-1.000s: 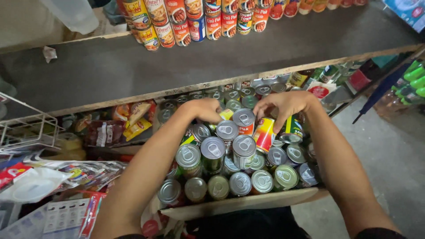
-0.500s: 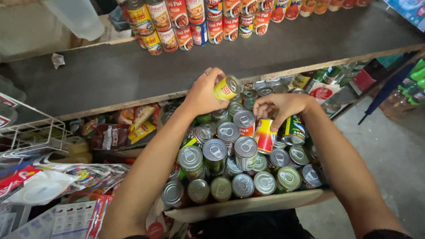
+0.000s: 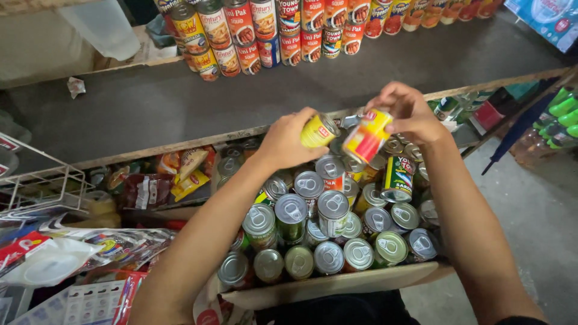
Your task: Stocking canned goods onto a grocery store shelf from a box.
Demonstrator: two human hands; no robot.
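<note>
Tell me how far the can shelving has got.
Done: stacked cans line the back of the grey shelf. In hand: the left hand and right hand each hold a yellow can above the box. Left: the cardboard box remains packed with cans.

Both forearms bare, reaching forward and up from the bottom edge, converging toward the middle. Left hand (image 3: 288,141): wrist bent slightly inward, back of hand toward the viewer, fingers curled closed in a full wrap, thumb on the near side. Right hand (image 3: 408,113): raised a little higher than the left, wrist cocked, fingers arched downward in a fingertip pinch, knuckles up. Hands near each other, not touching. Elbows spread wide, out of view.
</note>
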